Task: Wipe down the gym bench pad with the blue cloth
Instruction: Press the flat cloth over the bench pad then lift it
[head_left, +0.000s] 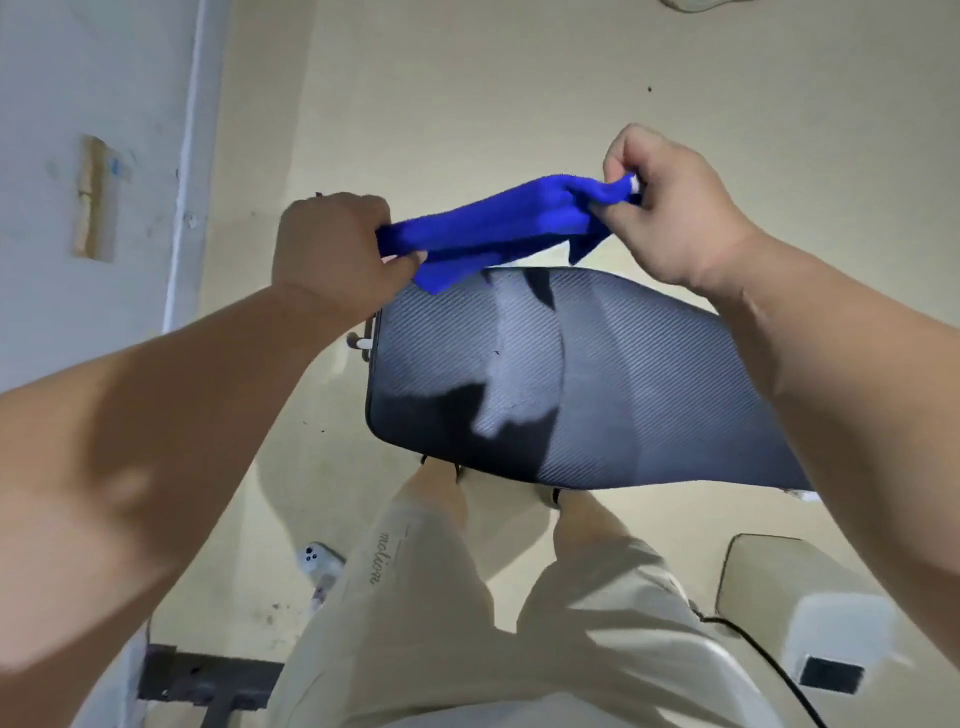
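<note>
A blue cloth (498, 228) is stretched in the air between both hands, above the far edge of the bench pad. My left hand (332, 249) grips its left end in a fist. My right hand (670, 202) pinches its right end, where a small white tag shows. The gym bench pad (597, 384) is dark grey with a carbon-weave texture and lies below the cloth, running from centre to the right edge. Shadows of the cloth and hands fall on the pad. The cloth does not touch the pad.
My legs in beige shorts (467, 623) stand at the pad's near edge. A white phone (317, 558) lies on the beige floor at lower left. A white wall (93, 156) runs along the left. A black cable (769, 660) and a pale box (826, 644) sit at lower right. A dark metal frame (208, 675) is at bottom left.
</note>
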